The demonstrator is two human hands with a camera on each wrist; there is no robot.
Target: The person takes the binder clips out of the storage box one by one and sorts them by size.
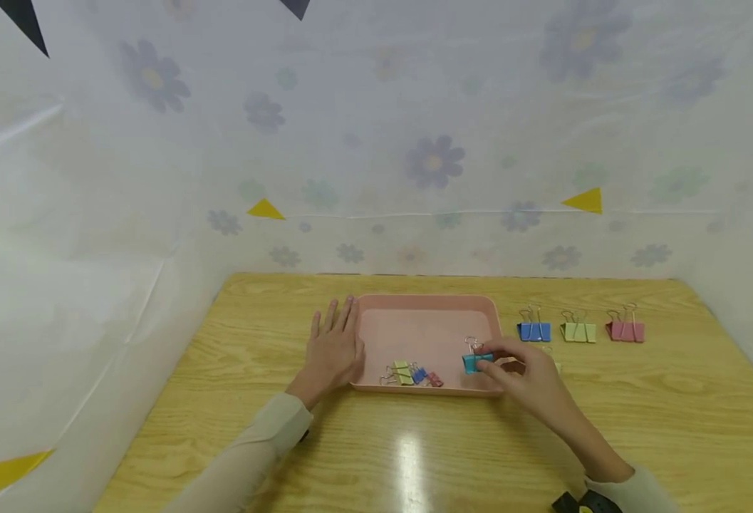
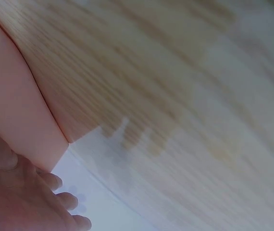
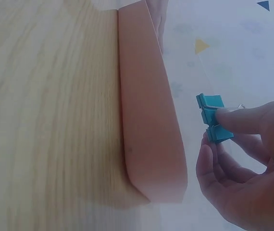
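Observation:
A teal binder clip (image 1: 469, 364) is pinched between the thumb and fingers of my right hand (image 1: 535, 377), over the right part of the pink tray (image 1: 408, 331). The right wrist view shows the same teal clip (image 3: 214, 103) beyond the tray wall (image 3: 149, 106). Fingers straight, my left hand (image 1: 331, 353) rests against the tray's left edge. Near the tray's front wall lie a yellow-green binder clip (image 1: 403, 372), a small blue clip (image 1: 419, 375) and a small pink-red clip (image 1: 435, 380).
On the wooden table (image 1: 350, 456), right of the tray, stand a blue binder clip (image 1: 534, 332), a yellow-green one (image 1: 578, 333) and a pink-red one (image 1: 626, 332). Another yellowish clip (image 1: 558, 368) is mostly hidden behind my right hand. A flowered sheet (image 1: 363, 164) encloses the back and sides.

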